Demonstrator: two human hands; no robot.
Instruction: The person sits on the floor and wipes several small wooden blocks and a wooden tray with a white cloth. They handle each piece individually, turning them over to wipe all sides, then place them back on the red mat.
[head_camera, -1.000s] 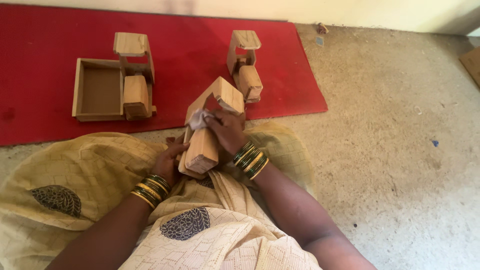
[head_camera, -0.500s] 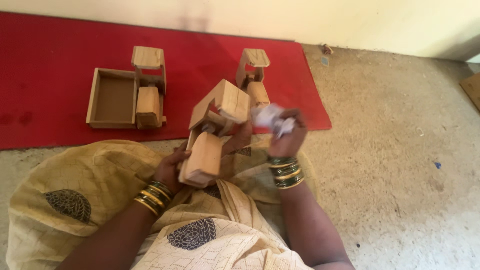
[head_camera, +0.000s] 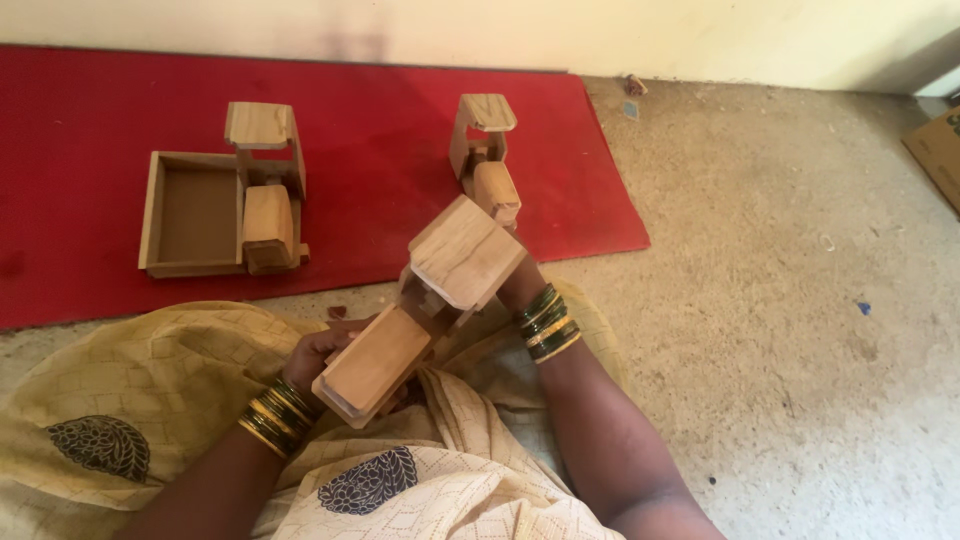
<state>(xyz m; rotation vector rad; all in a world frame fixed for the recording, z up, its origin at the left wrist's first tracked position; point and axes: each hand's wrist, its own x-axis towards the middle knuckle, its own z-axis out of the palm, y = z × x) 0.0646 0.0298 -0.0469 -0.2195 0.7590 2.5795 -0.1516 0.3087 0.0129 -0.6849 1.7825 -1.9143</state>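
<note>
Wooden toy (head_camera: 420, 315) between both hands' grip

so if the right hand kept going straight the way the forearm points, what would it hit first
The right hand is mostly hidden behind the held wooden piece, already against it. Past that, the line runs up and left to the small wooden piece on the red mat, probably; depth is unclear.

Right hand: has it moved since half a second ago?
Yes. The right hand has gone from the open right side to behind the held wooden piece.
</note>
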